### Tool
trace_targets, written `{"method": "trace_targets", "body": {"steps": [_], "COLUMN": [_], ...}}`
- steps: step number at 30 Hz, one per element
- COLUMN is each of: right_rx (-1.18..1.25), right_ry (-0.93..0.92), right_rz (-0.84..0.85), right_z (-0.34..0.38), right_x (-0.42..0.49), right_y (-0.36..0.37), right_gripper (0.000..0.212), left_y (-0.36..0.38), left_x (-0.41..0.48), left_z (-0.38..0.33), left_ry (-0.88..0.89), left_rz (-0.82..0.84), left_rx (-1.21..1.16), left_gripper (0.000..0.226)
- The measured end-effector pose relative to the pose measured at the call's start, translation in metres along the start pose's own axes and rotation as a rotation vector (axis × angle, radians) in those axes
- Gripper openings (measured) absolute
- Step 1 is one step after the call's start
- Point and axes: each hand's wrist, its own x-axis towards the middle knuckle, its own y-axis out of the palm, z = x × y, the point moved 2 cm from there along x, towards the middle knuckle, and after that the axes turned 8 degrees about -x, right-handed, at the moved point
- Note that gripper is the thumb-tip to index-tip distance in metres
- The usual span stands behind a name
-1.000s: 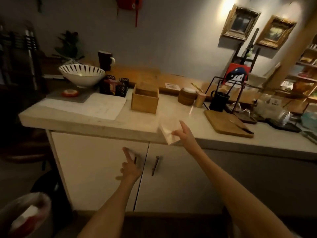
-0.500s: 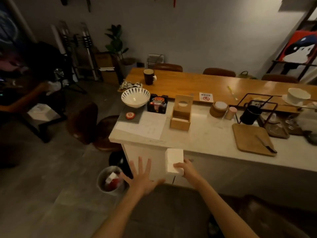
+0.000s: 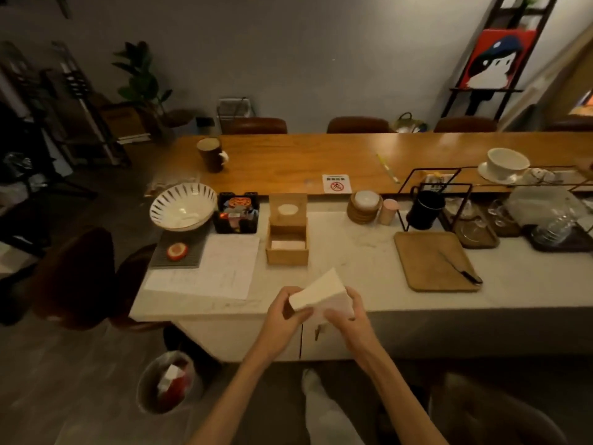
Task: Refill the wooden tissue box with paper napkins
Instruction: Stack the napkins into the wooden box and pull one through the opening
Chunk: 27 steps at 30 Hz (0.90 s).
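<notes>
- My left hand (image 3: 282, 311) and right hand (image 3: 348, 316) clasp a napkin stack (image 3: 321, 293) above the counter (image 3: 353, 284) edge.
- The wooden tissue box (image 3: 286, 240) stands open just beyond, nearly empty.
- Next, I judge: carry forward, square up, lower inside.

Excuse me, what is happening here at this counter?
A person is refilling a tissue box. Both hands, left hand and right hand, hold a white stack of paper napkins above the near edge of the counter. The wooden tissue box stands further back with its lid up; something pale lies low inside. The napkins are not in yet.
</notes>
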Motion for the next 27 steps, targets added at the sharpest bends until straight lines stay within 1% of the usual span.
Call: {"method": "trace_targets", "body": {"steps": [1, 3, 6, 7, 9, 11, 13, 15, 17, 19, 22, 25, 27], "right_rx": [-0.058, -0.196, -0.444, -0.507, -0.579, -0.616, -0.617, -0.589, -0.590, -0.560, -0.484, -0.490, -0.481], "right_ry": [-0.021, -0.075, -0.140, -0.150, -0.106, -0.066, -0.035, -0.006, 0.014, 0.053, 0.079, 0.099, 0.114], "right_rz": [-0.012, 0.000, 0.030, 0.022, -0.010, 0.002, 0.038, 0.090, 0.135, 0.183, 0.191, 0.188, 0.179], "right_z": [0.004, 0.015, 0.014, 0.011, -0.001, -0.014, -0.022, -0.028, -0.033, -0.035, -0.041, -0.050, -0.051], "right_x": [0.017, 0.052, 0.104, 0.120, 0.139, 0.144, 0.141, 0.140, 0.137, 0.135, 0.134, 0.132, 0.133], "right_y": [-0.015, -0.039, -0.054, -0.055, -0.052, -0.045, -0.041, -0.039, -0.035, -0.032, -0.026, -0.020, -0.018], "right_gripper": [0.072, 0.063, 0.053, 0.051, 0.046, 0.041, 0.038, 0.048, 0.067, 0.083, 0.088, 0.090, 0.091], "left_y": [0.003, 0.006, 0.006, 0.005, 0.006, 0.008, 0.008, 0.004, -0.002, -0.007, -0.013, -0.012, -0.006], "left_x": [0.016, 0.048, 0.096, 0.110, 0.130, 0.136, 0.137, 0.138, 0.133, 0.130, 0.130, 0.130, 0.130], "left_z": [-0.006, -0.011, 0.005, 0.012, 0.026, 0.036, 0.048, 0.062, 0.075, 0.082, 0.092, 0.090, 0.091], "left_ry": [0.029, 0.077, 0.086, 0.065, -0.017, -0.090, -0.123, -0.184, -0.243, -0.259, -0.247, -0.226, -0.170], "left_rz": [0.015, 0.046, 0.079, 0.085, 0.103, 0.124, 0.126, 0.111, 0.100, 0.080, 0.080, 0.138, 0.182], "left_rx": [0.048, 0.140, 0.281, 0.311, 0.330, 0.339, 0.328, 0.267, 0.244, 0.230, 0.227, 0.239, 0.259], "left_gripper": [0.028, 0.029, 0.035, 0.036, 0.032, 0.027, 0.027, 0.038, 0.057, 0.066, 0.068, 0.064, 0.063]}}
